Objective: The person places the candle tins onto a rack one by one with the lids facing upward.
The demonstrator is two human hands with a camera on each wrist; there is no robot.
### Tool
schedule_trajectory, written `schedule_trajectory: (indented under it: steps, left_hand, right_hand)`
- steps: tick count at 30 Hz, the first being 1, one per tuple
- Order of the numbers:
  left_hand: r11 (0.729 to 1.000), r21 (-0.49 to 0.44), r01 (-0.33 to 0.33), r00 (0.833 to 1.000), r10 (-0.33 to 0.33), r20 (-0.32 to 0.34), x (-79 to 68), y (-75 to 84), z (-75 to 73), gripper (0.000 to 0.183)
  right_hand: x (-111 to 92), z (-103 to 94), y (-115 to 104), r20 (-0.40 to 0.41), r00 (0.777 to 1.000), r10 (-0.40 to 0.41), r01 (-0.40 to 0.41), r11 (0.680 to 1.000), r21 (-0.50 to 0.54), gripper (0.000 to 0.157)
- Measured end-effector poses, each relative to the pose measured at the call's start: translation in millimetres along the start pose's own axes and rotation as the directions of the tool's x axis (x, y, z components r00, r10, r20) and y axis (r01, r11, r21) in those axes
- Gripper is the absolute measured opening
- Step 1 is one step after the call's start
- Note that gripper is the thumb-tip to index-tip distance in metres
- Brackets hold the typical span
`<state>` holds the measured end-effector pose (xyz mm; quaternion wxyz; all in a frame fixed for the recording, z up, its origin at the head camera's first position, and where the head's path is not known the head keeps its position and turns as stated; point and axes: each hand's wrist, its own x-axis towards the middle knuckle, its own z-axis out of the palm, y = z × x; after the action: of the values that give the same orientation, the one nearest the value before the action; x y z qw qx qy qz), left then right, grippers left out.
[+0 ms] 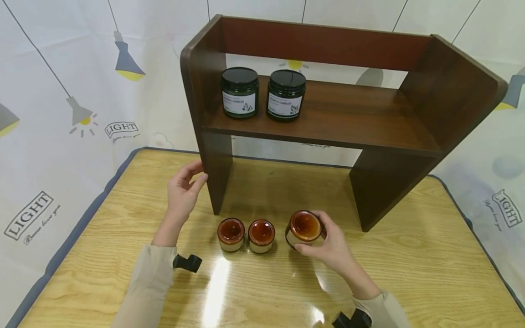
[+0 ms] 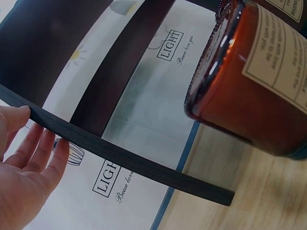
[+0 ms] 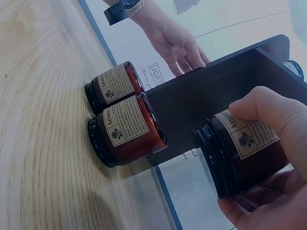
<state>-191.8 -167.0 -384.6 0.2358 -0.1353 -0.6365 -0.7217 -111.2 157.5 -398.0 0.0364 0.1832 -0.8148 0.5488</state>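
My right hand [image 1: 328, 243] grips an amber candle jar [image 1: 305, 225], held above the table with its black lid [image 3: 218, 163] down. Beside it, two similar amber jars, a left one [image 1: 231, 234] and a middle one [image 1: 261, 236], stand upside down on their lids. Their cream labels read "Aroma" in the right wrist view. At the left side panel [image 1: 211, 171] of a dark brown wooden shelf [image 1: 369, 118], my left hand [image 1: 182, 189] rests its thumb on the front edge [image 2: 129, 155]. Its fingers [image 2: 43, 151] touch the panel's outer side.
Two dark green scented candle jars, a left one [image 1: 239, 93] and a right one [image 1: 285, 95], stand at the left on the shelf's upper board. The shelf stands on a wood-grain table [image 1: 262, 291]. Printed cloth [image 1: 61, 173] hangs behind and beside the table.
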Motion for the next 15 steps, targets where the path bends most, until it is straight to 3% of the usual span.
schedule_trajectory:
  steps: [8, 15]
  left_hand:
    - [1.000, -0.004, 0.002, 1.000, -0.002, -0.002, 0.1, -1.4, -0.2, 0.036]
    - [1.000, 0.003, 0.000, 1.000, 0.000, 0.004, -0.1, -1.2, -0.2, 0.025]
  right_hand:
    - [0.1, -2.0, -0.2, -0.009, 1.000, -0.012, 0.012, 1.000, 0.027, 0.062]
    - [1.8, -6.4, -5.0, -0.035, 0.999, -0.041, 0.042, 0.999, 0.023, 0.062]
